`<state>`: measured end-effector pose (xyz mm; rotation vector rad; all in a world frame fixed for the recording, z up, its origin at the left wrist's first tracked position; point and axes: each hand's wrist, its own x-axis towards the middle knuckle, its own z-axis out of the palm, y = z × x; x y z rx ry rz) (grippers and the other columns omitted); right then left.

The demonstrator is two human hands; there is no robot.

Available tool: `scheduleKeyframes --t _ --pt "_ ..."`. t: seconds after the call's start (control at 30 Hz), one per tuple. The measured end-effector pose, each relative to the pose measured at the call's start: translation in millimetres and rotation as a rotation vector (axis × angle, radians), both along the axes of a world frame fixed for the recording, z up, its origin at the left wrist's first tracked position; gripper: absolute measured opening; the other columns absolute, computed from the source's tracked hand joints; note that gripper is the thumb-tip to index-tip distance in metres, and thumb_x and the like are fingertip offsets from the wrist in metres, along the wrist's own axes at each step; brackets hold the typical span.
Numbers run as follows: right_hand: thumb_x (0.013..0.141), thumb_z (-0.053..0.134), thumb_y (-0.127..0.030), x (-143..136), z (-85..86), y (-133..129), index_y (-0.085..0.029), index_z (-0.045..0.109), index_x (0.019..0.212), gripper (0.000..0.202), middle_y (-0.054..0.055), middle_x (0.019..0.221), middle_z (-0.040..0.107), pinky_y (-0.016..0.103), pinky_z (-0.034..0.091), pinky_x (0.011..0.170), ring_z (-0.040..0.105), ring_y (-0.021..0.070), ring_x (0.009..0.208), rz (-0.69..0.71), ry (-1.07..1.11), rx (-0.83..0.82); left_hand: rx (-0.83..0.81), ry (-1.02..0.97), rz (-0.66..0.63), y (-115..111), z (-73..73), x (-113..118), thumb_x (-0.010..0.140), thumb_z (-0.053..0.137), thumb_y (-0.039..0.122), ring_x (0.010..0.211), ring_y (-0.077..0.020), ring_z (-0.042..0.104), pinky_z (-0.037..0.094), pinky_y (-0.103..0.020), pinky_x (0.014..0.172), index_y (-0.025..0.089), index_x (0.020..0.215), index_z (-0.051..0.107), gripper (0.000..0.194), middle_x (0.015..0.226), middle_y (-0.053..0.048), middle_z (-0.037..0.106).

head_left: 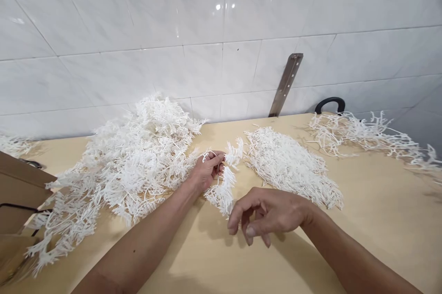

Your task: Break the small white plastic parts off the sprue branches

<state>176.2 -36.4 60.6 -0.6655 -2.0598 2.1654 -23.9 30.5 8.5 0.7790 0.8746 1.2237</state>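
Observation:
My left hand (208, 169) pinches a feathery white artificial sprig (223, 190), one part of which hangs toward me while another fans out up and to the right. Just right of the lower part, my right hand (267, 215) hovers over the table with bent fingers apart and nothing visible in them. Left of my left hand rises a tall, tangled heap of white sprigs (148, 146). Beyond my right hand lies a flatter, tidier pile of thin white pieces (290, 162).
Loose branching white stems (366, 132) lie at the right, near a black curved handle (330, 102). A perforated metal strip (286, 85) leans at the tiled wall (138, 17). A cardboard box (20, 188) stands at the left edge of the wooden table (386, 211).

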Motion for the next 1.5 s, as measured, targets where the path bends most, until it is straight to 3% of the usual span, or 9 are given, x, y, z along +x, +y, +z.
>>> scheduleKeyframes --t 0.17,0.3,0.4,0.63,0.77,0.97,1.07,1.23,1.5 --pt "0.083 0.071 -0.038 25 10.3 15 -0.015 0.074 0.103 0.031 0.011 0.100 0.072 0.023 0.055 0.054 0.068 0.0176 0.078 -0.061 -0.021 0.047 -0.055 -0.025 -0.022 -2 4.7 -1 0.053 0.088 0.031 0.043 -0.0049 0.044 0.026 -0.019 0.040 0.015 0.082 0.064 0.041 0.056 0.007 0.050" --pt "0.089 0.063 -0.046 27 -0.4 27 -0.016 0.068 0.086 0.031 0.004 0.080 0.065 0.023 0.053 0.055 0.059 0.0119 0.065 -0.548 0.044 0.276 -0.034 -0.017 0.012 0 4.7 0 0.052 0.086 0.025 0.042 -0.0040 0.044 0.025 -0.018 0.041 0.015 0.080 0.064 0.037 0.056 0.008 0.048" --pt "0.091 0.059 -0.051 19 -4.4 26 -0.017 0.066 0.102 0.036 0.007 0.095 0.064 0.030 0.058 0.064 0.063 0.0173 0.081 -0.695 0.075 0.371 -0.018 -0.006 0.022 1 3.2 0 0.054 0.085 0.024 0.044 -0.0046 0.047 0.029 -0.019 0.041 0.014 0.083 0.065 0.036 0.060 0.006 0.052" --pt "0.091 0.062 -0.042 0 1.7 3 -0.026 0.064 0.120 0.033 0.008 0.121 0.065 0.039 0.054 0.088 0.062 0.0232 0.105 -0.432 -0.038 0.780 0.007 0.076 0.070 0 -0.2 1 0.064 0.083 0.030 0.042 -0.0092 0.052 0.035 -0.021 0.043 0.014 0.086 0.064 0.033 0.052 0.005 0.054" --pt "0.095 0.052 -0.029 -13 -11.0 -3 -0.022 0.070 0.099 0.019 0.006 0.098 0.070 0.032 0.051 0.076 0.063 0.0184 0.084 -0.371 -0.140 0.831 0.007 0.137 0.102 -2 2.1 5 0.069 0.078 0.025 0.044 -0.0120 0.057 0.038 -0.022 0.045 0.013 0.086 0.063 0.026 0.051 0.000 0.060" --pt "0.090 0.053 -0.018 -40 -26.6 -17 -0.018 0.065 0.079 0.017 -0.001 0.067 0.060 0.023 0.037 0.055 0.049 0.0110 0.058 -0.263 -0.088 0.671 -0.025 0.087 0.133 -4 6.4 8 0.068 0.072 0.009 0.059 -0.0167 0.068 0.048 -0.024 0.054 0.011 0.086 0.062 0.021 0.062 -0.003 0.064" --pt "0.090 0.055 -0.019 -56 -36.7 -25 -0.018 0.062 0.075 0.017 -0.003 0.064 0.055 0.022 0.036 0.055 0.045 0.0097 0.057 -0.340 -0.040 0.673 -0.019 0.057 0.078 -6 7.8 8 0.066 0.075 0.009 0.061 -0.0171 0.069 0.050 -0.025 0.057 0.012 0.086 0.061 0.025 0.066 -0.002 0.063" --pt "0.089 0.056 -0.015 -68 -53.8 -27 -0.018 0.065 0.081 0.013 0.004 0.084 0.064 0.027 0.045 0.074 0.058 0.0148 0.076 -0.566 0.007 0.924 -0.027 0.104 -0.029 -6 13.5 4 0.063 0.074 0.008 0.052 -0.0130 0.063 0.044 -0.021 0.050 0.014 0.088 0.059 0.030 0.057 0.002 0.060" --pt "0.082 0.061 -0.011 -59 -58.5 -24 -0.021 0.065 0.072 0.015 0.001 0.078 0.060 0.026 0.043 0.071 0.056 0.0146 0.076 -0.467 -0.086 1.089 -0.110 0.231 -0.091 -4 30.3 -7 0.064 0.067 0.003 0.049 -0.0118 0.059 0.041 -0.021 0.049 0.013 0.083 0.062 0.022 0.054 0.001 0.058"
